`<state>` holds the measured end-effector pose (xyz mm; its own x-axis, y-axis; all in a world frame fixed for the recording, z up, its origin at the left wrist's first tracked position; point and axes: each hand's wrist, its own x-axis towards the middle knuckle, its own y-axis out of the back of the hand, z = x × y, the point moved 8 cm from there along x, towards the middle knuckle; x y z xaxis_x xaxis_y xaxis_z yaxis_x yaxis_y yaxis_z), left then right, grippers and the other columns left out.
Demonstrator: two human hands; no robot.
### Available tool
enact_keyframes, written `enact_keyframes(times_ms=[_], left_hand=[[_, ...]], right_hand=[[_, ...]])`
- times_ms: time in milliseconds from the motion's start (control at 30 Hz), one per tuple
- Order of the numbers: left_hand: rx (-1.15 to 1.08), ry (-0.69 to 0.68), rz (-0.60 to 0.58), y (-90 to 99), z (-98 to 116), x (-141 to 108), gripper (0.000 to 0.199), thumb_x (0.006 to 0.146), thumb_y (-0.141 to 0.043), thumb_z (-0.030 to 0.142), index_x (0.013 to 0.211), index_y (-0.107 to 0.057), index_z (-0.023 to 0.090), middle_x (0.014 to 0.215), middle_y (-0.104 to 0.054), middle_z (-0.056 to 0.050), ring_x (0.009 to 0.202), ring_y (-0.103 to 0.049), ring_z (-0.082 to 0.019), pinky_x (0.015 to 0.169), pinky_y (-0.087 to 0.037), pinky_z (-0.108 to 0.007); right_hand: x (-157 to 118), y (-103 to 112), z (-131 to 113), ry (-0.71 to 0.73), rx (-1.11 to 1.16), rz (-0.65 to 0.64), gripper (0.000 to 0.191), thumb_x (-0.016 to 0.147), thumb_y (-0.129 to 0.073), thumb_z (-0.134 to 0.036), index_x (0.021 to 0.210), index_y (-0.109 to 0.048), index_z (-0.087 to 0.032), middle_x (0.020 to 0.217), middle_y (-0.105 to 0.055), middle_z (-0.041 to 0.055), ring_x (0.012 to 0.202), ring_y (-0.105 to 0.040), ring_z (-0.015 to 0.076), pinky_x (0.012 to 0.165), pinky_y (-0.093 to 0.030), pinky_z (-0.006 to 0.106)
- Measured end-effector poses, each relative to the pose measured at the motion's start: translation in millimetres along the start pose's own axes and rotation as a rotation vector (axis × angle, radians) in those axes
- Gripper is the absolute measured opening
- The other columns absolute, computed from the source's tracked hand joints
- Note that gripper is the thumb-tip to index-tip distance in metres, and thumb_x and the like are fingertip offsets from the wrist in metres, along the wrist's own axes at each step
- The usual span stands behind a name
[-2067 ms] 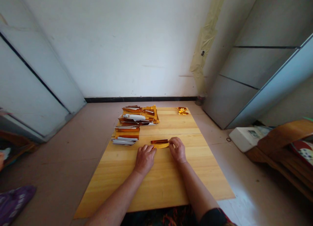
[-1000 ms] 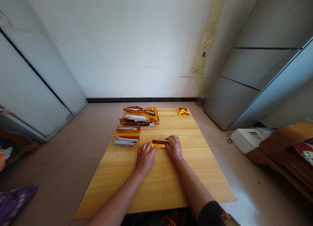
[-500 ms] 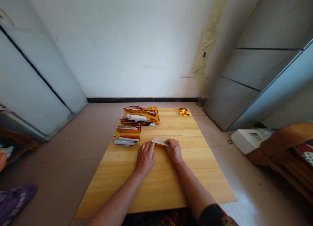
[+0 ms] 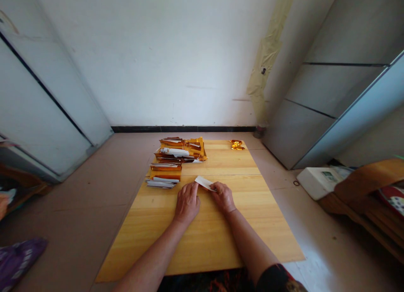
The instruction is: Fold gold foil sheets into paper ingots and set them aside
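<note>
A small folded piece of paper (image 4: 204,183), pale on its upper face, lies slanted between my hands over the wooden board. My right hand (image 4: 223,197) pinches its right end between thumb and fingers. At its left end, my left hand (image 4: 187,203) touches the tip with fingers pressed together; whether it grips the paper is hard to tell. To the left of my left hand stand folded gold-and-white papers (image 4: 163,182) in a row. Behind them lies a larger pile of gold foil papers (image 4: 179,151).
Crumpled gold foil (image 4: 236,145) sits at the far right corner of the wooden board (image 4: 252,224). On the floor are a purple bag (image 4: 23,256) at left and a white box (image 4: 318,182) near wooden furniture at right. A wall rises beyond the board.
The paper has tilted, its right end now nearer to me, and less of its gold side shows. My right hand has moved slightly down and left; my left hand has barely moved.
</note>
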<state>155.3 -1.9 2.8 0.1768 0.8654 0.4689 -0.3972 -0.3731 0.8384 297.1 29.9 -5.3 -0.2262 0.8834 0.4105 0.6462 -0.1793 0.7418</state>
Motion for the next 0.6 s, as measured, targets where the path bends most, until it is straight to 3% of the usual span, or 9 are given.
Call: enact_keyframes(times_ms=[233,433,600], left_hand=[[-0.004,0.016,-0.027,2.6,2,1,0.053,0.075,-0.044,0.008,0.127,-0.044,0.019,0.115,-0.057,-0.011,0.111,-0.048,-0.025,0.093,-0.040,-0.040],[-0.123,0.103,0.016,5.7,-7,4,0.060,0.073,-0.049,0.008,0.131,-0.039,0.018,0.118,-0.057,-0.011,0.109,-0.050,-0.025,0.094,-0.040,-0.041],[-0.424,0.242,-0.052,-13.4,-18,10,0.049,0.075,-0.052,0.017,0.124,-0.047,0.019,0.086,-0.066,-0.003,0.084,-0.060,-0.019,0.083,-0.047,-0.036]], right_hand=[[-2,1,2,-0.122,0.153,-0.032,0.018,0.074,-0.044,-0.012,0.085,-0.055,-0.022,0.074,-0.064,-0.0017,0.070,-0.060,0.0138,0.065,-0.044,0.021],[0,2,25,-0.209,0.347,0.093,0.038,0.067,-0.041,-0.009,0.101,-0.053,-0.021,0.090,-0.068,0.0010,0.084,-0.064,0.0144,0.077,-0.049,0.025],[3,7,28,-0.139,0.183,0.137,0.035,0.059,-0.039,-0.005,0.082,-0.060,-0.020,0.082,-0.067,0.0021,0.083,-0.061,0.0161,0.079,-0.048,0.027]])
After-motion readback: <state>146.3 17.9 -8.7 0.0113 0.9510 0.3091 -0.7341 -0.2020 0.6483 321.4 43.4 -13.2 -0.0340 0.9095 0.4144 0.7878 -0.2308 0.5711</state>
